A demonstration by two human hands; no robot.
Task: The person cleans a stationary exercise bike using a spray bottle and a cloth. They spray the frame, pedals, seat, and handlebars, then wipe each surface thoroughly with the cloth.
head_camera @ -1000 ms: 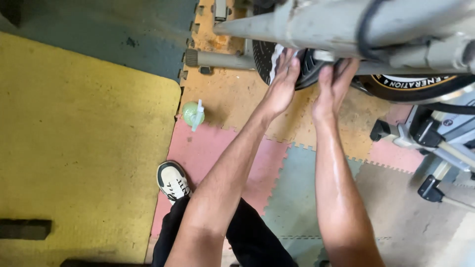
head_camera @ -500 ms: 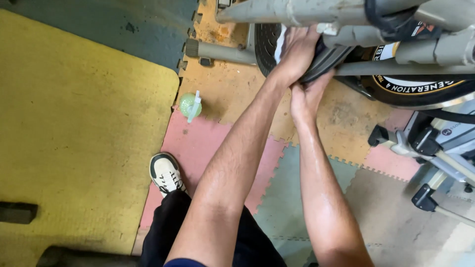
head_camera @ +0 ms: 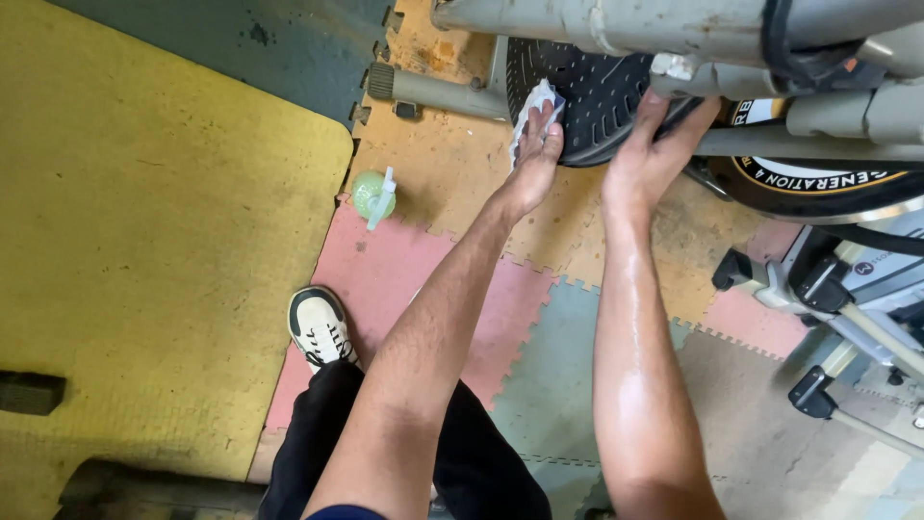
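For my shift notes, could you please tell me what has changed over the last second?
The left hand with its white cloth slid left down the black disc's edge, apart from the right hand, which kept gripping the disc. The green spray bottle stayed on the mat.

The floor point(head_camera: 452, 183) is covered in interlocking foam tiles of orange, pink, grey-green and tan, with a yellow mat point(head_camera: 144, 289) to the left. A small green spray bottle point(head_camera: 373, 195) stands on the tiles, and a white shoe point(head_camera: 320, 327) is planted nearer.
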